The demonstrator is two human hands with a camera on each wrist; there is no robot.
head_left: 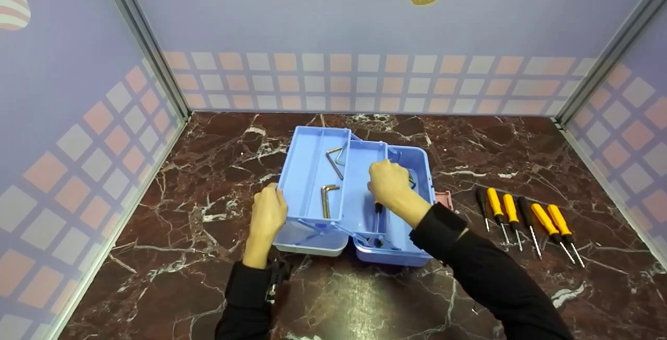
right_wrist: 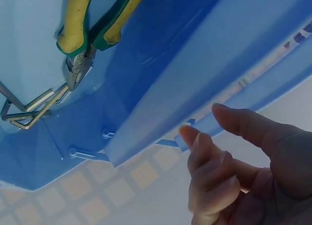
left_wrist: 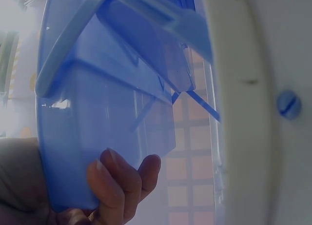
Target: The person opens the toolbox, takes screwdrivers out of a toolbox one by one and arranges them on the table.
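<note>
A blue toolbox (head_left: pixel 424 215) stands unfolded on the table with its trays spread to the left. My left hand (head_left: pixel 268 209) grips the outer edge of the upper tray (head_left: pixel 305 173), its fingers (left_wrist: pixel 117 191) curled against the tray's underside. Hex keys (head_left: pixel 325 202) lie in that tray. Over the middle tray (head_left: pixel 359 173) is my right hand (head_left: pixel 391 181), with thumb and index finger apart and nothing between them in the right wrist view. A screwdriver (head_left: pixel 378 215) shows just below this hand. Pliers (right_wrist: pixel 80 34) with yellow-green handles lie inside the box.
Several screwdrivers (head_left: pixel 526 220) with yellow or black handles lie in a row on the marble-patterned table (head_left: pixel 219 162), right of the toolbox. A pink latch (head_left: pixel 443 199) sticks out at the box's right side. Patterned panels (head_left: pixel 312 16) enclose the back and sides.
</note>
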